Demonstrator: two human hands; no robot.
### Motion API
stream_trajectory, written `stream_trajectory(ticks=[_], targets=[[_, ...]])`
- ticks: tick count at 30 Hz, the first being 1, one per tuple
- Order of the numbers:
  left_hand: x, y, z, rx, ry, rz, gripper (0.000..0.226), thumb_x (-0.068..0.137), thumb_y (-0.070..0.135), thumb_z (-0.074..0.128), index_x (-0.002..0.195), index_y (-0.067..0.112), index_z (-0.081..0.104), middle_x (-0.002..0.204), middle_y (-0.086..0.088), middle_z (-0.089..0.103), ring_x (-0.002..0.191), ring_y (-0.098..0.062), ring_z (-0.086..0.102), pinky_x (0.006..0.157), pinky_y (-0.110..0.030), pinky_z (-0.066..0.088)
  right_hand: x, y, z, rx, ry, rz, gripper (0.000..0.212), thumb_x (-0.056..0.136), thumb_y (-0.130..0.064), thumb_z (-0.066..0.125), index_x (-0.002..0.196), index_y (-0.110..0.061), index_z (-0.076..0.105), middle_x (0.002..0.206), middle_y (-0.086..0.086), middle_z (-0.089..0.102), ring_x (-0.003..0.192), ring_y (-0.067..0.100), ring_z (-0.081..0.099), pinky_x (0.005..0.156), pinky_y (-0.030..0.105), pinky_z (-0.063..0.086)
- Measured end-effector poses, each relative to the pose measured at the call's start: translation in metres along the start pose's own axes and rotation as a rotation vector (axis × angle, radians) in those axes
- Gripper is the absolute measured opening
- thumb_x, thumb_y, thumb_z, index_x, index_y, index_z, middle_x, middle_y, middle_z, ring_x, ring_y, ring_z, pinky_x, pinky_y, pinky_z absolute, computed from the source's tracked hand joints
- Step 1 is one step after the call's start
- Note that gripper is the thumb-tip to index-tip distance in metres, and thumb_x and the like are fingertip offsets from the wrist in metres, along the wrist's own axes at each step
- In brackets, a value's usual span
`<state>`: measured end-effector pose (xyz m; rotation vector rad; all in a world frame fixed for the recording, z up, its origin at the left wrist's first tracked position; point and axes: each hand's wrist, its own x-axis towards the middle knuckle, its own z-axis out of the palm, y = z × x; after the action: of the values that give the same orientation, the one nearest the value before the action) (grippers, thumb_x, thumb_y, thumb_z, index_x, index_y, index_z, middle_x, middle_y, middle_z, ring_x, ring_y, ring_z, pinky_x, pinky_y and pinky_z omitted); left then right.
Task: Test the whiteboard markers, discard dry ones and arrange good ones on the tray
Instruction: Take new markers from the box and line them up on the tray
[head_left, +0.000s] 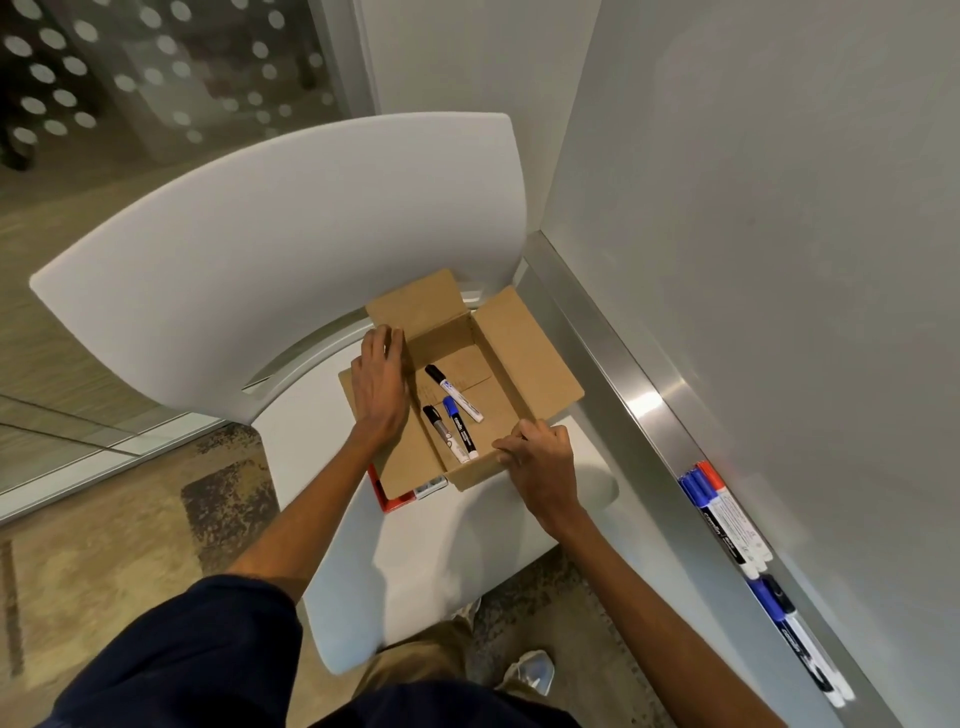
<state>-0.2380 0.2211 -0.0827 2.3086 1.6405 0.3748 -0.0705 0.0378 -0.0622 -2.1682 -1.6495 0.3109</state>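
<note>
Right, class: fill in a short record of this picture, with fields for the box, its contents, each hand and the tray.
Box: open cardboard box on a white chair seat
Inside: two black-capped markers, one blue-capped marker
Left hand: rests on the box's left flap
Right hand: grips the box's near rim
Tray: whiteboard tray holds more markers, with blue, red and black caps

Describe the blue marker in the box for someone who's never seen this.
On the white chair sits an open cardboard box holding three markers. The blue-capped marker lies between two black-capped markers; its blue cap alone sets it apart.
</note>
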Motion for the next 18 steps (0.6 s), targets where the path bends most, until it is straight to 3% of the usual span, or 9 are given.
stream_trajectory(ticks=[3,9,12,15,18], targets=[[-0.001,0.004,-0.005,0.015,-0.015,-0.005,0.063,0.088,0.011,0.065,0.144,0.010,0.036,0.149,-0.015,0.034,0.140,-0.034,0.029,0.111,-0.051,0.034,0.001,-0.001,0.002,-0.015,0.003,-0.004,0.012,0.076,-0.026,0.085,0.086,-0.023,0.080,0.082,-0.005,0.066,0.072,0.012,0.057,0.068,0.030,0.050],[-0.011,0.013,-0.008,0.009,0.012,0.009,0.047,0.086,0.010,0.064,0.130,0.010,0.048,0.139,-0.013,0.042,0.131,-0.030,0.037,0.109,-0.049,0.035,0.001,0.007,0.004,-0.061,-0.055,-0.063,0.023,0.073,-0.024,0.085,0.095,-0.021,0.079,0.092,0.000,0.069,0.080,0.018,0.062,0.070,0.033,0.048],[-0.016,0.016,-0.011,-0.006,0.043,0.061,0.036,0.088,0.012,0.063,0.123,0.011,0.057,0.130,-0.011,0.050,0.125,-0.028,0.042,0.105,-0.045,0.037,0.006,0.007,0.000,-0.046,-0.093,-0.066,0.022,0.080,-0.012,0.070,0.100,-0.019,0.077,0.098,0.002,0.071,0.088,0.021,0.064,0.076,0.034,0.047],[-0.016,0.024,-0.014,-0.076,0.001,0.087,0.026,0.091,0.012,0.060,0.116,0.010,0.063,0.120,-0.009,0.060,0.113,-0.024,0.051,0.094,-0.033,0.043,0.018,0.001,-0.006,0.019,-0.177,-0.011,0.030,0.087,-0.010,0.054,0.108,-0.019,0.074,0.104,0.000,0.072,0.092,0.017,0.065,0.081,0.032,0.048],[-0.009,0.030,-0.011,-0.205,-0.150,0.035,0.021,0.094,0.008,0.056,0.113,0.009,0.065,0.111,-0.009,0.064,0.094,-0.014,0.055,0.075,-0.017,0.041,0.036,-0.008,-0.010,0.067,-0.228,0.062,0.030,0.092,-0.014,0.052,0.113,-0.021,0.071,0.109,-0.002,0.069,0.089,0.013,0.061,0.077,0.027,0.051]])
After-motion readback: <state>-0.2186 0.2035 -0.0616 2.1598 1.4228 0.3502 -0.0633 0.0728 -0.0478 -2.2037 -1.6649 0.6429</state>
